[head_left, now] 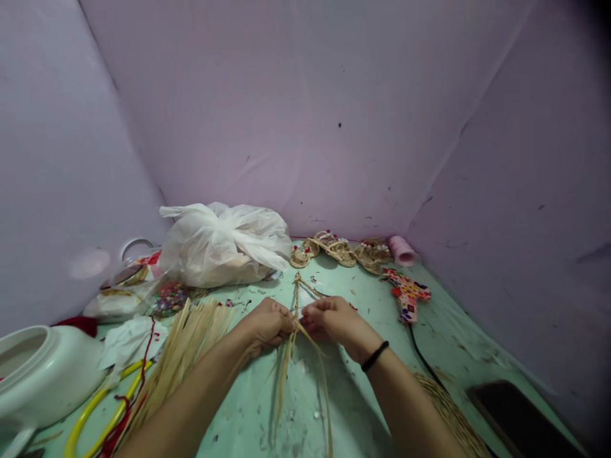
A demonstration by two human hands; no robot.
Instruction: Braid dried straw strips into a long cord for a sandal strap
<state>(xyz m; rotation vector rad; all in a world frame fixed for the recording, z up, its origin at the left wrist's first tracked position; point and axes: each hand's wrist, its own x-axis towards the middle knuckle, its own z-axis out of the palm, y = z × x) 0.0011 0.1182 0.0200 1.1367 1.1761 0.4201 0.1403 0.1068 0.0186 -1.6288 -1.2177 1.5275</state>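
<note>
My left hand (pixel 267 326) pinches straw braid (pixel 296 299) | my right hand (pixel 329 320) pinches it too, wrists angled inward | no readable writing

1. The plaited strip of pale tan straw (pixel 296 299) is held between both hands, its loose ends the same dry beige.
2. The flat bundle of straw blades (pixel 184 346) is light yellow-tan.
3. The worn tabletop (pixel 344 401) is mint green, flecked with white scuffs.
4. The crumpled plastic bag (pixel 224 245) is translucent white.
5. The small woven straw sandals (pixel 338 249) are golden brown with red and white beads.
6. The spool of thread (pixel 401 250) is pink.
7. The cross-shaped patchwork piece (pixel 407 294) shows red, blue and yellow patches.
8. The wristband (pixel 375 356) is black.
9. The backdrop cloth (pixel 305 114) is pale lilac.
</note>
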